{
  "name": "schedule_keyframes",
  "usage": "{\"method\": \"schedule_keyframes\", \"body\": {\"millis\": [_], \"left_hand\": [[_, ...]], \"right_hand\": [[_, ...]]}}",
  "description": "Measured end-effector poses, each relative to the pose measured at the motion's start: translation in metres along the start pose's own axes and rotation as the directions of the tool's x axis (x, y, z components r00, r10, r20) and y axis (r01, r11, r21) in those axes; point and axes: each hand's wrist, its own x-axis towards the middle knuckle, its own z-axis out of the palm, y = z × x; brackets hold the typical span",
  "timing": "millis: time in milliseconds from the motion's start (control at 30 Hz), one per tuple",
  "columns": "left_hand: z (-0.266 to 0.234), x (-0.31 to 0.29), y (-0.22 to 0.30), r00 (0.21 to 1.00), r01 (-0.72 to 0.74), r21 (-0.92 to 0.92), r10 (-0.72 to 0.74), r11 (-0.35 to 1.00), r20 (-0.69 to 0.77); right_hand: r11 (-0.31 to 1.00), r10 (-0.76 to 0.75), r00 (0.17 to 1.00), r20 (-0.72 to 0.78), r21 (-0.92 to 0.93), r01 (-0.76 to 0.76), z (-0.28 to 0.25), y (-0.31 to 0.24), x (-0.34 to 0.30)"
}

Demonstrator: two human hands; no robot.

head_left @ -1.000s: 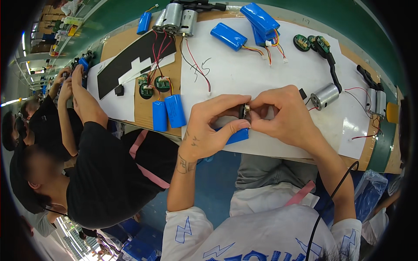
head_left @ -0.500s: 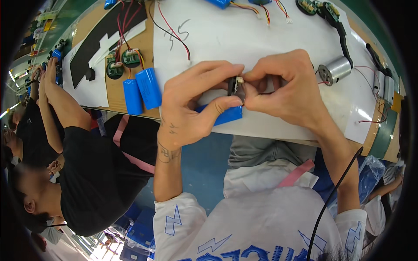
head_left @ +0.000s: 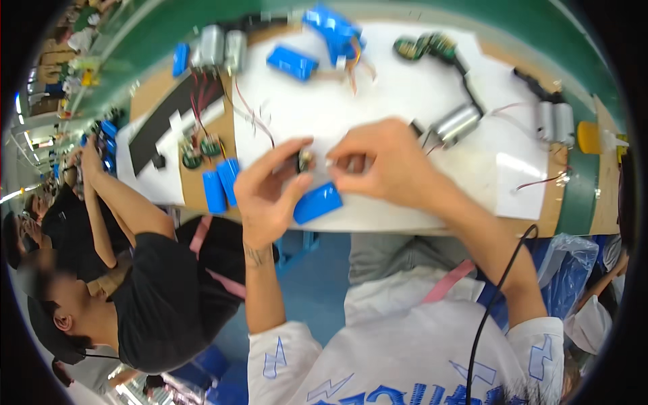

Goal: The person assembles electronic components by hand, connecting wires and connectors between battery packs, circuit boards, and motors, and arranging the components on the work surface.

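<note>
My left hand (head_left: pixel 270 196) is closed with its thumb and fingertips around the edges of a small round circuit board (head_left: pixel 304 160). A short gap to the right of it, my right hand (head_left: pixel 388 162) pinches a small white connector (head_left: pixel 329 163), blurred by motion. Below the two hands, a blue battery pack (head_left: pixel 318 204) lies on the white sheet near the table's front edge. Whether wires link the connector to this battery cannot be made out. Beyond my right hand rests a silver motor (head_left: pixel 455 125), its dark cable running to round green boards (head_left: pixel 432 46).
To the left lie two blue battery packs (head_left: pixel 214 192) and wired round boards (head_left: pixel 192 155). More blue packs (head_left: pixel 292 62) are at the back. Silver motors (head_left: pixel 212 46) stand at the far left and others (head_left: pixel 547 121) at the right. A co-worker in black (head_left: pixel 172 297) sits at my left.
My right hand has drawn back from the circuit board, opening a gap where the hands met at it. The whole view has shifted and shows more of the table's far side.
</note>
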Motion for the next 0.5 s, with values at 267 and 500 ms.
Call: {"method": "schedule_keyframes", "body": {"millis": [267,500], "left_hand": [[-0.007,-0.003,-0.004,0.997,-0.042,0.030,0.044,0.999,-0.069],[0.021,0.018,0.016,0.964,-0.070,-0.062,0.052,0.996,-0.259]], "right_hand": [[0.982,-0.165,0.961,-0.222,0.058,0.182,-0.016,-0.037,-0.021],[0.984,-0.159,0.802,-0.576,-0.022,0.179,-0.071,-0.034,-0.089]]}}
